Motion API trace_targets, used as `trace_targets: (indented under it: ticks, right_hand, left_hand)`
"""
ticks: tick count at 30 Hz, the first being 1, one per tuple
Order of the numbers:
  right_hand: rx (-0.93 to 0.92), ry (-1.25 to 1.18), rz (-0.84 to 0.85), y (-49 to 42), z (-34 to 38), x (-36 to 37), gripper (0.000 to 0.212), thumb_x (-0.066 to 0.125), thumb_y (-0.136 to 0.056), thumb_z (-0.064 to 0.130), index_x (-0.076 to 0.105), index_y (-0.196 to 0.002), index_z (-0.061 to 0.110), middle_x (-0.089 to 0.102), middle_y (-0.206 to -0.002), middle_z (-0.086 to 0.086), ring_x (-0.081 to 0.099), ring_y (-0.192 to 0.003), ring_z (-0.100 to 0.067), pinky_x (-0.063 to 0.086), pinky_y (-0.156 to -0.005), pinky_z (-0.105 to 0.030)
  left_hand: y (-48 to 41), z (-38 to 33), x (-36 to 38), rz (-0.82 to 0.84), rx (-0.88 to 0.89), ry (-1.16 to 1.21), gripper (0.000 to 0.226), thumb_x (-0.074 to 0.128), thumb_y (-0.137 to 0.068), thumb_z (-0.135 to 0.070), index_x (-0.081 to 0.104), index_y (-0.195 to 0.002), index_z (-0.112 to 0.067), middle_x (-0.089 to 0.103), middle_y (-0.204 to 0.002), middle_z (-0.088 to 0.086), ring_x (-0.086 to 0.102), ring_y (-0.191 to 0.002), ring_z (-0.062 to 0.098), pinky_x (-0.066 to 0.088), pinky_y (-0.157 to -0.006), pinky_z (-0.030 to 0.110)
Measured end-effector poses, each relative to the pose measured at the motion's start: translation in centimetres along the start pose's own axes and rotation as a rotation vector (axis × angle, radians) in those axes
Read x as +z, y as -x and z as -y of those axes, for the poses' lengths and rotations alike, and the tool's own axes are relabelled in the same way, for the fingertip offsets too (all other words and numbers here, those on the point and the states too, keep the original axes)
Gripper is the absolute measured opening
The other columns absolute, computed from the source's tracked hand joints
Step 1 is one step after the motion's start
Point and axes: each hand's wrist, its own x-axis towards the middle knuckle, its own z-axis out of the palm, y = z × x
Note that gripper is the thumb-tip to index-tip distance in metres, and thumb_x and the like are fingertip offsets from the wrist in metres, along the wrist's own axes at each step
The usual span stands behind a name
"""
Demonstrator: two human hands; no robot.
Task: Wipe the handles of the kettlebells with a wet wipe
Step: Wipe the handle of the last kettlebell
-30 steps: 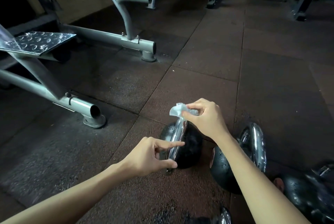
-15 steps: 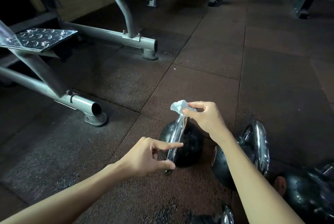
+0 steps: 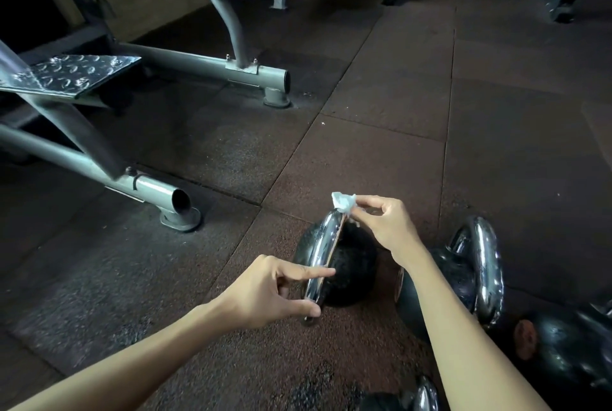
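Rubber gym floor (image 3: 364,152): kettlebell (image 3: 354,265) handle (image 3: 323,245) is being pinched by the left grip (image 3: 265,291); wet wipe (image 3: 342,202) is being pinched at the handle's far end by the right grip (image 3: 387,225). Likely risk: wipe being pulled loose by friction.

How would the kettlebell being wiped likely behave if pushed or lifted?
Probably heavy for its size: the kettlebell looks like solid dark metal. Its glossy chrome handle may be slippery, especially wet from the wipe. Being rounded, it could roll if tipped.
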Motion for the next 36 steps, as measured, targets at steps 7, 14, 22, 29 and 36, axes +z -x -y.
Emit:
trace_targets:
  ticks: [7, 14, 22, 29, 36]
  right_hand:
    - [-0.135, 0.264, 0.194, -2.1, -0.1, -0.9, 0.024, 0.078, -0.090, 0.021, 0.081, -0.105, 0.039, 0.075, -0.107, 0.022, 0.069, -0.097, -0.009, 0.053, -0.089, -0.035]
    - [-0.143, 0.418, 0.298, -2.3, 0.8, -0.8, 0.032, 0.068, -0.095, 0.010, 0.080, -0.105, 0.038, 0.073, -0.110, 0.029, 0.064, -0.096, 0.011, 0.047, -0.085, -0.013]
    - [-0.100, 0.305, -0.043, 1.3, -0.9, 0.1, 0.029, 0.085, -0.079, 0.015, 0.082, -0.102, 0.032, 0.069, -0.072, 0.025, 0.061, -0.063, 0.009, 0.044, -0.067, -0.010]
    - [-0.080, 0.278, -0.193, 2.5, -1.1, 1.8, 0.028, 0.087, -0.076, 0.021, 0.083, -0.104, 0.024, 0.079, -0.085, 0.014, 0.061, -0.069, 0.009, 0.048, -0.074, -0.014]
    - [-0.156, 0.232, -0.257, 2.5, 0.2, 1.7, 0.031, 0.089, -0.078, 0.027, 0.082, -0.107, 0.020, 0.079, -0.103, 0.007, 0.067, -0.085, 0.012, 0.044, -0.077, 0.001]
  left_hand:
    - [0.1, 0.2, -0.1, -0.007, -0.013, -0.016, 0.055, 0.089, -0.075, -0.045, 0.063, -0.117, -0.069, 0.033, -0.054, -0.010, 0.026, -0.054, 0.009, 0.022, -0.053, 0.026]
    - [0.3, 0.2, -0.4, 0.002, -0.017, -0.026, 0.055, 0.089, -0.075, -0.045, 0.063, -0.116, -0.069, 0.033, -0.055, -0.011, 0.026, -0.054, 0.008, 0.021, -0.053, 0.025]
    - [-0.5, 0.6, -0.9, 0.006, 0.003, 0.008, 0.056, 0.089, -0.073, -0.046, 0.063, -0.119, -0.067, 0.032, -0.055, -0.009, 0.025, -0.057, 0.013, 0.020, -0.056, 0.031]
    - [-1.6, 0.5, -1.2, -0.023, 0.031, -0.019, 0.060, 0.089, -0.074, -0.048, 0.060, -0.123, -0.068, 0.032, -0.065, -0.005, 0.027, -0.062, 0.022, 0.021, -0.059, 0.033]
    - [-2.1, 0.2, -1.3, -0.037, 0.042, -0.022, 0.061, 0.089, -0.076, -0.041, 0.061, -0.125, -0.063, 0.037, -0.067, -0.007, 0.026, -0.058, 0.018, 0.020, -0.054, 0.028]
